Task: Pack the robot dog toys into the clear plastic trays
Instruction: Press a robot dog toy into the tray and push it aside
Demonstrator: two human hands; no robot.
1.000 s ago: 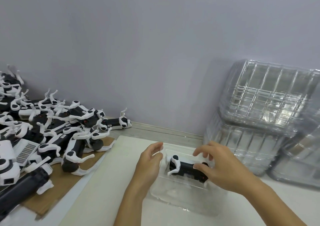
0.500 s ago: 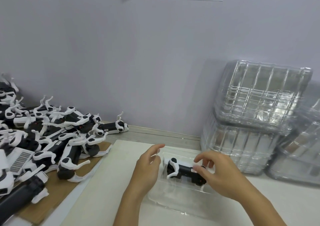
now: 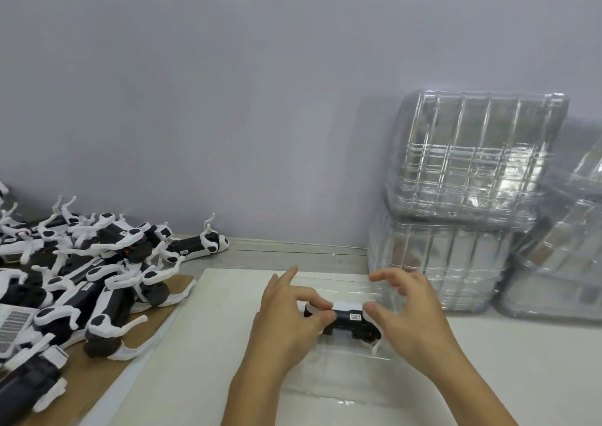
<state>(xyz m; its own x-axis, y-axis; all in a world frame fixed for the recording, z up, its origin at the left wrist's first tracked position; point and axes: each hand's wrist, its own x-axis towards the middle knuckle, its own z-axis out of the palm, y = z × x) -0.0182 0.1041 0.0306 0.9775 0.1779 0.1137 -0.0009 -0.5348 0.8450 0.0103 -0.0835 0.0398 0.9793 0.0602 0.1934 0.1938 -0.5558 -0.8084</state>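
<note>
One black-and-white toy dog (image 3: 347,318) is held between the two hands, low over a clear tray (image 3: 342,380) that lies on the white board (image 3: 208,344) beneath the fingers. The left hand (image 3: 286,321) is curled around the toy's left end, thumb and fingers pinching it; the right hand (image 3: 410,314) is pressed against the right end with the thumb, while its upper fingers are arched and spread above the toy, so a light grasp is judged. The toy appears not yet seated, and no other toy can be made out in the tray. Well to the left of the fingers a large heap of toys (image 3: 84,272) is left unpacked; just beyond the right fingers, stacks of trays (image 3: 469,178) are seen. Packing is judged to be at an early stage.
</note>
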